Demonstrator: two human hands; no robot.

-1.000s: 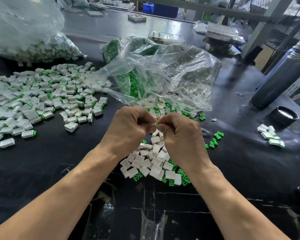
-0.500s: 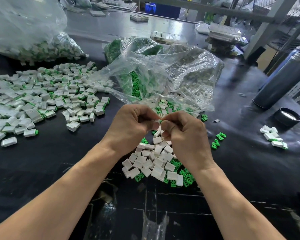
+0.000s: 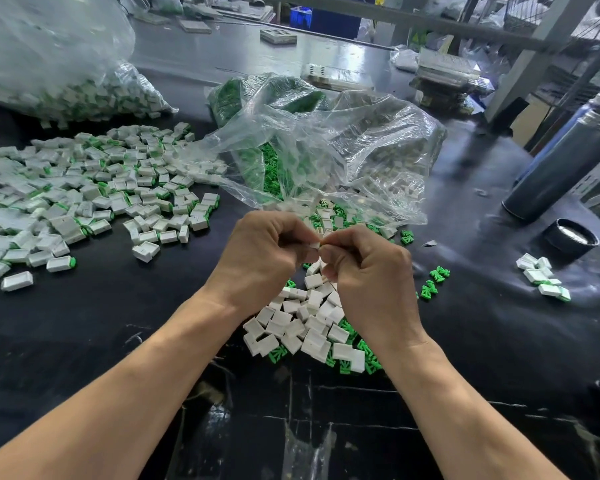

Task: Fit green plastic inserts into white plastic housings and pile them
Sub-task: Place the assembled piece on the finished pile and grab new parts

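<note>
White housing [image 3: 314,244]: pinched between the fingertips of both my hands, held above the loose pile near the middle of the tabletop; only a small white corner of it shows.
Green insert: I cannot tell whether one sits in the housing; my fingers cover that spot.
Left hand [image 3: 264,256]: my fingers are curled in tight, thumb and forefinger nipping the white housing from the left.
Right hand [image 3: 368,268]: curled the same way, fingertips meeting the left hand's at the housing, knuckles facing up.
Loose pile [image 3: 305,323]: white housings and green inserts mixed, lying on the tabletop right under and just behind my hands.
Finished pile [image 3: 84,199]: a wide spread of white housings with green showing at their ends, to my left, well apart from my hands.
Clear bag [image 3: 326,150]: crumpled and open, just beyond my hands, with green inserts and white parts inside.
Big bag [image 3: 56,71]: far left, filled with white and green pieces.
Small cluster [image 3: 542,277]: a few white pieces with green, off to my right.
Stray green inserts [image 3: 433,282]: a few, between my right hand and that cluster.
Tabletop [image 3: 118,323]: black and glossy.
</note>
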